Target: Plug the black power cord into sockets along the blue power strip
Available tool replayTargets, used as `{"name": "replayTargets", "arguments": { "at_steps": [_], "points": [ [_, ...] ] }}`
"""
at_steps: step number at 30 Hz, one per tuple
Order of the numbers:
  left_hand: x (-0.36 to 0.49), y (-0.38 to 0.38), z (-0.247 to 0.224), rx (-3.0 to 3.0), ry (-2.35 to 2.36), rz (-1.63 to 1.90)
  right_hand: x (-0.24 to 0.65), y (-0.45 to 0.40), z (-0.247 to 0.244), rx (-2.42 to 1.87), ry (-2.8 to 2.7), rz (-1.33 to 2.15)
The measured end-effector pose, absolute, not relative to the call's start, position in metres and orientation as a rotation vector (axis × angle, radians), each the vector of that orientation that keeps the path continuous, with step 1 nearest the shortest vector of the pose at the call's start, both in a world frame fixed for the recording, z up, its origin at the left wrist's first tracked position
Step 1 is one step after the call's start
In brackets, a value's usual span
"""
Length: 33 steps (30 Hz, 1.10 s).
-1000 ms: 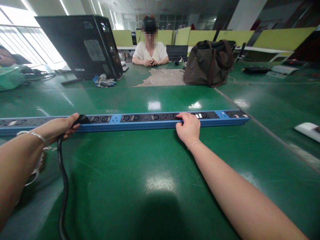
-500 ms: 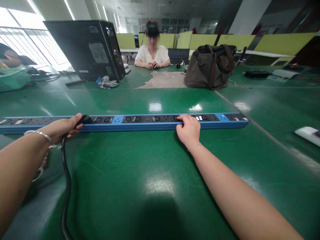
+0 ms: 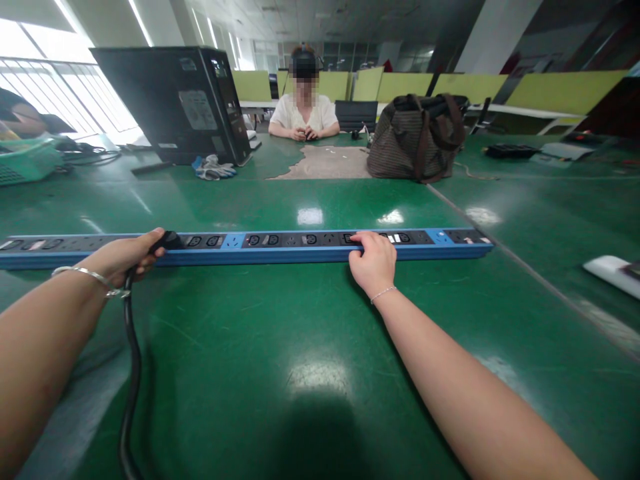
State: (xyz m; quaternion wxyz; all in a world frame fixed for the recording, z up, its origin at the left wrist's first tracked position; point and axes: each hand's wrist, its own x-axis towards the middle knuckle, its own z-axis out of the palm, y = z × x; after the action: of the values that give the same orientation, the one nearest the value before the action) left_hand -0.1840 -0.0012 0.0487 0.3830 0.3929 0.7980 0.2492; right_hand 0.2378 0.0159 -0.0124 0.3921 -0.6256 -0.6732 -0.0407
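A long blue power strip (image 3: 270, 256) with black sockets lies across the green table. My left hand (image 3: 131, 257) is closed round a black power plug (image 3: 173, 240) over the strip's left part; whether the plug sits in a socket is hidden. From that hand a thick black cord (image 3: 134, 373) hangs down toward the bottom of the picture. My right hand (image 3: 374, 262) grips the strip right of its middle, fingers on the socket face and thumb at the near side.
Behind the strip stand a black computer case (image 3: 165, 107), grey-blue gloves (image 3: 214, 168) and a brown bag (image 3: 417, 140). A person (image 3: 304, 113) sits opposite, hands together. A green basket (image 3: 27, 162) is far left, and a white device (image 3: 613, 275) lies at right.
The view has shifted slightly, so the strip and right hand appear a little further left. Both hands keep their holds on the plug and strip.
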Motion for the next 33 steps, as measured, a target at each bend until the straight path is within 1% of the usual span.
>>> {"name": "replayTargets", "arguments": {
  "at_steps": [3,8,12,17,20,24,28,33],
  "points": [
    [-0.185,-0.002,0.052,0.747,1.910,0.784,0.238,0.016,-0.013,-1.596,-1.702,-0.104],
    [-0.184,-0.013,0.069,0.713,1.646,1.068,0.237,0.016,-0.012,-1.605,-1.705,-0.095],
    [-0.170,-0.015,0.083,0.775,1.573,1.056,0.237,0.016,-0.012,-1.600,-1.701,-0.096],
    [-0.134,-0.008,0.080,0.803,1.502,0.966,0.237,0.016,-0.012,-1.591,-1.696,-0.090],
    [-0.108,-0.006,0.076,0.728,1.550,0.860,0.238,0.017,-0.013,-1.589,-1.703,-0.085],
    [-0.085,-0.002,0.072,0.783,1.641,0.794,0.238,0.016,-0.012,-1.582,-1.694,-0.084],
    [-0.080,0.002,0.070,0.838,1.751,0.770,0.237,0.016,-0.012,-1.583,-1.696,-0.077],
    [-0.081,0.004,0.068,0.858,1.766,0.765,0.237,0.016,-0.011,-1.607,-1.716,-0.064]
  ]
}}
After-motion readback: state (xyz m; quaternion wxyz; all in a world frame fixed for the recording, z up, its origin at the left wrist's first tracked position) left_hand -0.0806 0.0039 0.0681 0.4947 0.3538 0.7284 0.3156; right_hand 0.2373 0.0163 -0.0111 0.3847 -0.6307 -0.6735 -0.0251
